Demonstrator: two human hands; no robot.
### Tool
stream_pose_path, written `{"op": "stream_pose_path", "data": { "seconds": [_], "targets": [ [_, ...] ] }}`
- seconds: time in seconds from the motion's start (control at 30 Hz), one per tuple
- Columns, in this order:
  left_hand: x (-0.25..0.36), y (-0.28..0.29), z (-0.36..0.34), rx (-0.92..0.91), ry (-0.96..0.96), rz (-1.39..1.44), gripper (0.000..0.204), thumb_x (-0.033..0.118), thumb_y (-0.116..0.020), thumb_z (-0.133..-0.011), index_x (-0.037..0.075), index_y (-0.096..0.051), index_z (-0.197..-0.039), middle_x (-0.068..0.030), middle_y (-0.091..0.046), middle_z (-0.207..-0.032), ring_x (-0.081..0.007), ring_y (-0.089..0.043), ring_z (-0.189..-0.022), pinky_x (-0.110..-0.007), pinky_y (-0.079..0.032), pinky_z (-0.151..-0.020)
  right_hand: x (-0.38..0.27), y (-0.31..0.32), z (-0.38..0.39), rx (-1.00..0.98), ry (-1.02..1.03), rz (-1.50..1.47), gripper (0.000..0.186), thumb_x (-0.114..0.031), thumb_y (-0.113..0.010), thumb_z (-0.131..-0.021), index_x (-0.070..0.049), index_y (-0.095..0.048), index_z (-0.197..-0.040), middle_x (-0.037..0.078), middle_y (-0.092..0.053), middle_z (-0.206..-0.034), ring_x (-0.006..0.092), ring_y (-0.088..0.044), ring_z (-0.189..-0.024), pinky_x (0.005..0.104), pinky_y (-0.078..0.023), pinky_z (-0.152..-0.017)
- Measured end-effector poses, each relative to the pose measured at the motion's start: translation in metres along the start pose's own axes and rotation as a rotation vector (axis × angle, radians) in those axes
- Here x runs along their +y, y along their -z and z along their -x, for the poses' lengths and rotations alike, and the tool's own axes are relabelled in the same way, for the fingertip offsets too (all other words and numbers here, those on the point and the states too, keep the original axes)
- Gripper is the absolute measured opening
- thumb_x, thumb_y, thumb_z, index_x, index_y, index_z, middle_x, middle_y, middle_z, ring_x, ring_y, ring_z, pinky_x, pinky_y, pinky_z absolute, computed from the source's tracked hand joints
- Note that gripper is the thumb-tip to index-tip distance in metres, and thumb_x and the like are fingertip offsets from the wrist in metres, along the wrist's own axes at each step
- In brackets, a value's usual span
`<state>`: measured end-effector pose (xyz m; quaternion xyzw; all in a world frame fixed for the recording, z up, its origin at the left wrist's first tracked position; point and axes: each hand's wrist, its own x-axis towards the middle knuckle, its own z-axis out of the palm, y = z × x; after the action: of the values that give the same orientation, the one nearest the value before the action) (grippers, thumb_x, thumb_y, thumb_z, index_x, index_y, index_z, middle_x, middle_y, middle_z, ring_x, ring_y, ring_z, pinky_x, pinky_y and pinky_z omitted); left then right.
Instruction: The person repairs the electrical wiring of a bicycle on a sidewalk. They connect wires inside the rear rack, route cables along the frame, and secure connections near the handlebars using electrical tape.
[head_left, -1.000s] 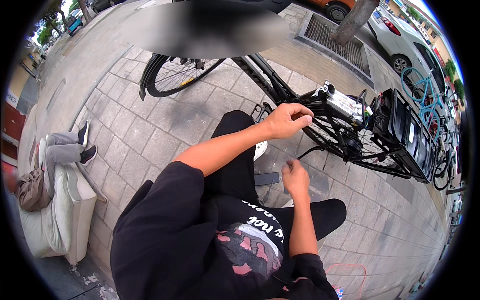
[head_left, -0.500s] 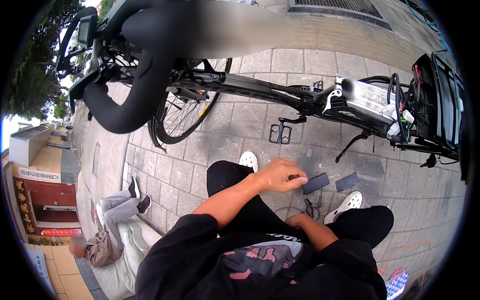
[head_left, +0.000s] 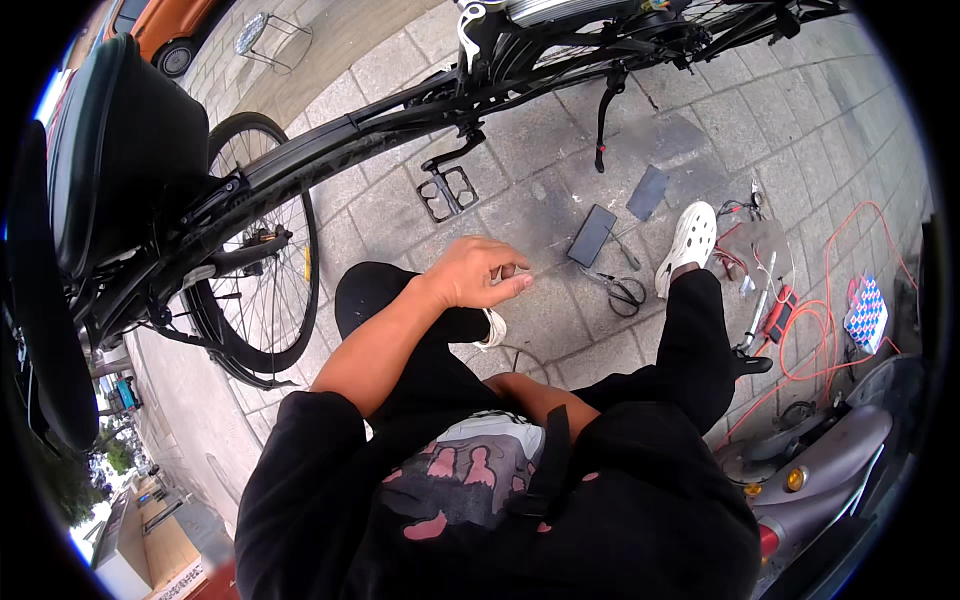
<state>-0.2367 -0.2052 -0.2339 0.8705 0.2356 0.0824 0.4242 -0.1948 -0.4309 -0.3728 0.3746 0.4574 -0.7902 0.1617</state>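
Head view: left hand (head_left: 470, 275) lowered from bicycle (head_left: 400, 110), fingers pinched.

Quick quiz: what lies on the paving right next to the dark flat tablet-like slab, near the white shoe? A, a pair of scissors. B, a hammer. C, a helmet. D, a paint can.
A: black-handled scissors lie on the paving just below the slab, left of the white shoe.

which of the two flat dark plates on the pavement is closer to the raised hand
The darker, longer plate just right of the left hand, beside the scissors. The greyer plate lies farther off, up near the kickstand.
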Motion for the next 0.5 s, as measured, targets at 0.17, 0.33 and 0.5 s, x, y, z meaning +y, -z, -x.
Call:
{"op": "stream_pose_path", "data": {
  "seconds": [0.17, 0.33, 0.5],
  "targets": [
    [0.009, 0.003, 0.082, 0.058, 0.072, 0.005, 0.026, 0.025, -0.073, -0.096, 0.007, -0.079, -0.115, -0.0082, -0.074, -0.088, -0.0221, -0.068, -0.072, -0.036, -0.055, -0.069, 0.016, -0.052, -0.05, 0.275, 0.111, 0.044, 0.044, -0.037, -0.065, -0.096, -0.01, -0.078, -0.128, 0.02, -0.076, -0.128, 0.0355, -0.073, -0.116, 0.0471, -0.056, -0.1],
    [0.027, 0.009, 0.117, 0.342, -0.193, 0.108, 0.028, 0.01, -0.063, -0.096, 0.004, -0.076, -0.12, -0.0104, -0.073, -0.105, -0.0206, -0.07, -0.081, -0.033, -0.056, -0.074, 0.039, -0.043, -0.02, 0.682, 0.056, 0.341, 0.042, -0.037, -0.066, -0.095, -0.008, -0.079, -0.122, 0.023, -0.075, -0.126, 0.0393, -0.072, -0.117, 0.0482, -0.055, -0.102],
    [0.021, 0.018, 0.182, 0.827, -0.193, 0.466, 0.028, 0.0, -0.055, -0.095, 0.0, -0.077, -0.112, -0.0057, -0.073, -0.105, -0.0148, -0.069, -0.082, -0.029, -0.055, -0.074, -0.046, -0.02, 0.088, 0.751, -0.21, 0.666, 0.039, -0.038, -0.07, -0.093, -0.005, -0.082, -0.111, 0.025, -0.077, -0.118, 0.0419, -0.072, -0.114, 0.0481, -0.056, -0.1]
  ]
}}
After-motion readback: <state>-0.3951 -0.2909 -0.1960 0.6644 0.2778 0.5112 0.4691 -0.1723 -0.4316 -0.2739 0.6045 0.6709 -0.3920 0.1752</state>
